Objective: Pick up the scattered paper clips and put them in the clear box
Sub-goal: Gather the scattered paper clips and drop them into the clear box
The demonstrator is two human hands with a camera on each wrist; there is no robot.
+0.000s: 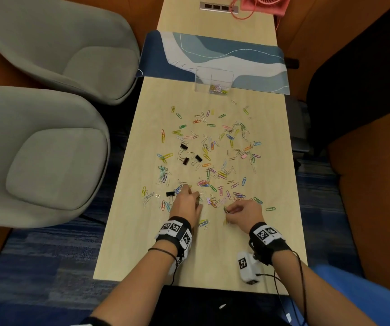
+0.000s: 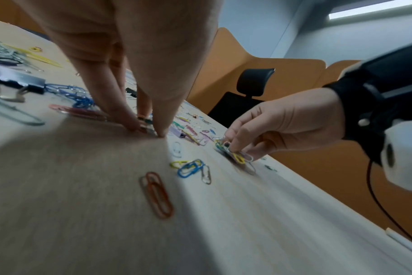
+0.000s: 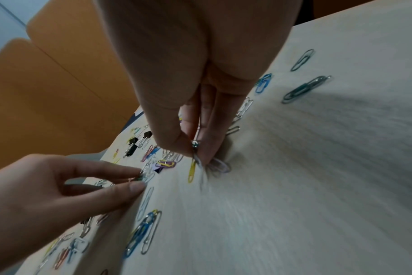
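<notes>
Clips lie strewn across the table on the near side of the box, which sits straight ahead of both hands. The right hand pinches a small bunch; the left hand pinches clips on the tabletop, marginally nearer the box.

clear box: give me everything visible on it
The clear box is a small open-topped container of transparent plastic, as it looks, with a divider wall making two compartments. It stands upright at the table's far end, partly on the blue patterned mat. A small pile of coloured paper clips lies in its right compartment. Neither hand touches it.
</notes>
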